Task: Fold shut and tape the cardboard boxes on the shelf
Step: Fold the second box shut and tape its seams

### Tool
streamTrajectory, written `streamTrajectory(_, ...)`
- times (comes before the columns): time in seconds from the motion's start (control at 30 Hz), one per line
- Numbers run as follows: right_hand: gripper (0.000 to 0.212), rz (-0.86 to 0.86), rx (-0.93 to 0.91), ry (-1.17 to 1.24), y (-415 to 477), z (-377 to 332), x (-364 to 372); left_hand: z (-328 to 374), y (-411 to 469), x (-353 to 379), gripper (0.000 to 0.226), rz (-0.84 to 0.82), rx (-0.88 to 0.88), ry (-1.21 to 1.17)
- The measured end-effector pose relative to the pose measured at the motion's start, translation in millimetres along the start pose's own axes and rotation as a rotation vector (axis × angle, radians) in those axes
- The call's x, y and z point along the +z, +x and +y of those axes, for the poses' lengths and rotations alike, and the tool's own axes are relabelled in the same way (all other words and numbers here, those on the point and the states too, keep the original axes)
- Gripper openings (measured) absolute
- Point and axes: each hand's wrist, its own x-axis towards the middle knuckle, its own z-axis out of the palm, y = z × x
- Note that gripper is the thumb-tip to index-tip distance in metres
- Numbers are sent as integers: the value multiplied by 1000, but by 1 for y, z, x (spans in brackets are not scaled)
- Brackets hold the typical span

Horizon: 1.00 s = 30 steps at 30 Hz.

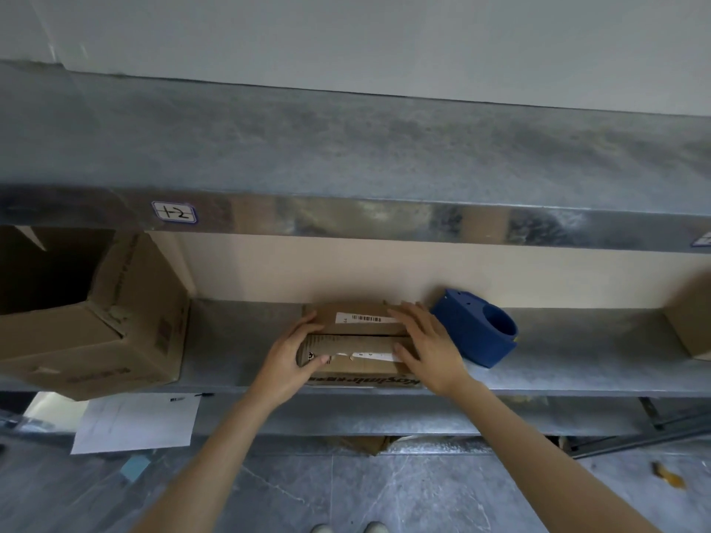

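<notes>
A small cardboard box point(358, 342) sits near the front edge of the metal shelf point(238, 340), its top flaps folded down with a dark seam running across. My left hand point(292, 359) grips the box's left end, thumb curled over the near flap. My right hand point(427, 342) lies flat on the right side of the top, fingers straight and pressing both flaps down. A blue tape dispenser point(475, 328) stands on the shelf just right of my right hand.
A large open cardboard box point(100, 317) fills the shelf's left side. Another box's corner point(692, 321) shows at the far right. The upper shelf point(346, 155) overhangs. A paper sheet point(134, 421) hangs below the shelf edge; grey tiled floor lies beneath.
</notes>
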Motion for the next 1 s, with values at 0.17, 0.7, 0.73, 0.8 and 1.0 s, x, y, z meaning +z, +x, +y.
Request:
streamTrajectory(0.17, 47, -57, -6, -39, 8, -5, 20, -5, 0, 5, 50, 14, 15, 34)
streamTrajectory(0.7, 49, 3, 25, 129, 20, -11, 27, -14, 1, 4, 58, 68, 35, 58)
streamTrajectory(0.73, 50, -10, 20, 123, 21, -13, 26, -16, 0, 3, 58, 71, 33, 52)
streamTrajectory(0.8, 51, -57, 12, 133, 22, -15, 22, -18, 0, 0, 58, 72, 23, 33)
streamTrajectory(1.0, 34, 120, 137, 101, 10, 18, -23, -18, -2, 3, 55, 103, -2, -20)
